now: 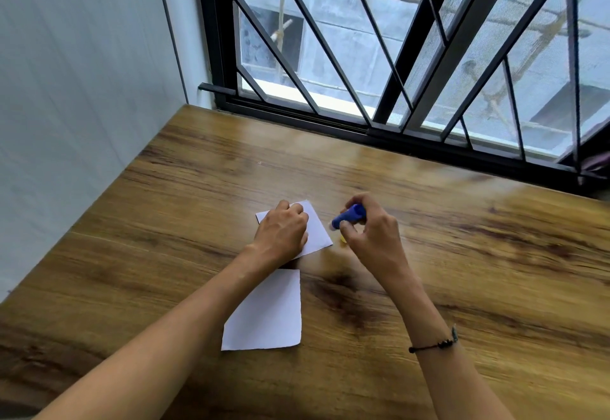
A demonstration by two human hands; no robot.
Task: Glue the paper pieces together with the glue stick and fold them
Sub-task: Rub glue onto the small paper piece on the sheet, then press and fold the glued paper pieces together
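Two hands at work, both on or just above the wooden table [429, 254].

Item, right hand [371, 233]: fingers curled round a blue glue stick [350, 215], held tilted, its pale tip pointing down and left toward the right edge of the farther sheet. Tip appears just off the paper; whether it touches cannot be told through the blur. A black cord bracelet [435, 343] sits on that wrist.

Item, left hand [282, 231]: loosely fisted, knuckles and fingertips pressed flat on the farther paper piece [317, 228], pinning it. It grips nothing.

Item, nearer paper piece [267, 314]: white, lying flat, partly under the left forearm, apart from the farther sheet with a strip of bare wood between.

Item, small yellow object [343, 239]: on the table beneath the right hand, mostly hidden; possibly the glue cap, not certain.

Item, barred window [396, 56]: along the far edge of the table.

Step judged: glue about to go on, or going on, along the right margin of the pinned sheet. Nothing yet joined or folded.

Risks noted:
- Stick overrunning the edge and smearing glue on the wood, which could bond the sheet to the table.
- Pinning hand set left of centre, so the right margin may lift or crease under the drag.
- Left forearm may shift the nearer sheet.
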